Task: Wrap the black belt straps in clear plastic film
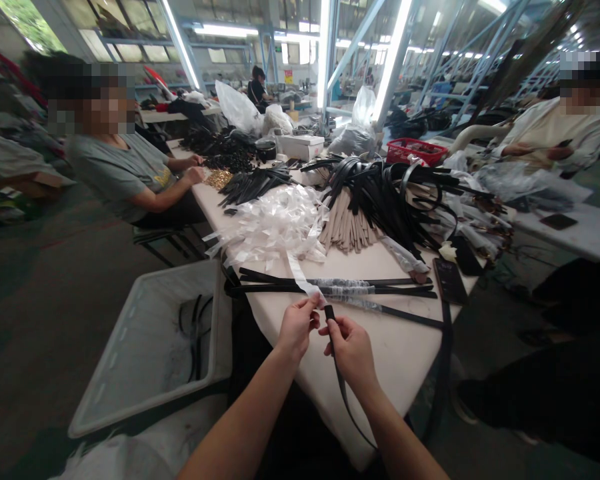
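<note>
My left hand (299, 324) pinches one end of a white plastic strip (298, 273), which trails away toward a heap of similar white strips (275, 223). Close beside it, my right hand (351, 345) is closed around a black strap (340, 383) just below its tip. The rest of that strap hangs down in a curve past my right wrist. Whether the white strip touches the strap's tip I cannot tell. Just beyond both hands lie several black straps (280, 285) with clear plastic wrapping (345, 288) around their middles.
At left stands a white plastic bin (145, 287) with a few black straps inside. A bundle of black straps (360, 183), beige strips (347, 227) and a phone (450, 280) lie on the table (325, 380). A co-worker (125, 160) sits at left; another person (555, 143) is at right.
</note>
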Tool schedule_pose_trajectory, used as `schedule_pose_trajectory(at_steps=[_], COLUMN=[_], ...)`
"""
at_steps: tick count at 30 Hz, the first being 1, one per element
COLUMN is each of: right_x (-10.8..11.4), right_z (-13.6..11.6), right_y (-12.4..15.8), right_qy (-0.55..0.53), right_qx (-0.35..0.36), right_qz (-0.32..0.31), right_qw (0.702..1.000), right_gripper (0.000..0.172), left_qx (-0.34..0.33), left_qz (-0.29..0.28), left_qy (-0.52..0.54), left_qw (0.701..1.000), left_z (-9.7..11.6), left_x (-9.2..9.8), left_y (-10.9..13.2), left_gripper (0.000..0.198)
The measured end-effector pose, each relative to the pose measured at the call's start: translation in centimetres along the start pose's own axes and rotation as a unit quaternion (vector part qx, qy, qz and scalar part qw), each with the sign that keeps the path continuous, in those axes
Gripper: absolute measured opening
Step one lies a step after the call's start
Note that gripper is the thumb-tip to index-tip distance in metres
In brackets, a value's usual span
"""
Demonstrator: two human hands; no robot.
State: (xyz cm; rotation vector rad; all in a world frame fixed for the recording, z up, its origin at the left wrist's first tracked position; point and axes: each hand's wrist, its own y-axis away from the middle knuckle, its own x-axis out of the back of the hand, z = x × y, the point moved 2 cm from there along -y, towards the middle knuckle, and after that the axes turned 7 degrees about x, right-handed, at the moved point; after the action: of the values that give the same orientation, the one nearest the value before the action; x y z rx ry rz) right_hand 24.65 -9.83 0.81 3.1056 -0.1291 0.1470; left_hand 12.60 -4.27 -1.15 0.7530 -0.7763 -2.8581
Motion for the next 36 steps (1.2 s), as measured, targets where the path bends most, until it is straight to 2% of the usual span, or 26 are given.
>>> schedule_pose_trajectory(at_steps=[6,11,16,18,20,23,25,26,28,31,33,36], right_x=[0.0,-0.2,-0.2,0.1,0.7,1.8,2.5,2.8,3.2,3.8,4.5,5.9], right_z=[-0.2,0.2,1.2,1.3,1.3,1.4,1.8,2.0,2.3,2.3,2.3,2.8], right_y=[-0.1,-0.1,-1.0,-1.3,-1.0,0.1,0.8,0.8,0.4,-0.3,0.0,1.3], right_qy=[-0.001,0.001,-0.061,-0.092,-0.125,-0.142,-0.109,-0.085,-0.047,-0.044,-0.083,-0.120], right_qx=[0.002,-0.003,-0.041,-0.044,-0.055,-0.104,-0.129,-0.133,-0.129,-0.125,-0.144,-0.188], right_qz=[-0.003,-0.038,0.004,-0.004,-0.040,-0.175,-0.245,-0.253,-0.230,-0.212,-0.243,-0.312], right_qw=[1.000,0.999,0.997,0.995,0.990,0.969,0.955,0.954,0.963,0.968,0.956,0.924], right_gripper=[0.043,0.039,0.044,0.048,0.051,0.044,0.040,0.040,0.041,0.043,0.045,0.044], left_qx=[0.019,0.009,0.015,0.020,0.010,-0.031,-0.045,-0.046,-0.037,-0.026,-0.044,-0.089], left_qz=[-0.010,-0.004,-0.049,-0.059,-0.043,0.015,0.032,0.033,0.018,-0.013,0.002,0.061], left_qy=[-0.012,-0.035,-0.086,-0.097,-0.082,-0.040,-0.055,-0.081,-0.150,-0.208,-0.188,-0.161], left_qw=[1.000,0.999,0.995,0.993,0.996,0.999,0.997,0.995,0.988,0.978,0.981,0.981], left_z=[-0.7,-1.1,-1.7,-1.6,-1.2,-0.4,-0.5,-0.9,-2.3,-4.1,-4.2,-3.1], left_x=[0.1,0.3,0.4,0.6,1.0,2.1,2.5,2.5,2.2,1.5,1.7,2.6], left_y=[-0.4,-0.4,0.6,0.9,0.7,0.3,0.3,0.5,1.2,2.4,2.8,2.8], left_gripper=[0.047,0.047,0.044,0.044,0.044,0.044,0.046,0.048,0.050,0.052,0.052,0.051])
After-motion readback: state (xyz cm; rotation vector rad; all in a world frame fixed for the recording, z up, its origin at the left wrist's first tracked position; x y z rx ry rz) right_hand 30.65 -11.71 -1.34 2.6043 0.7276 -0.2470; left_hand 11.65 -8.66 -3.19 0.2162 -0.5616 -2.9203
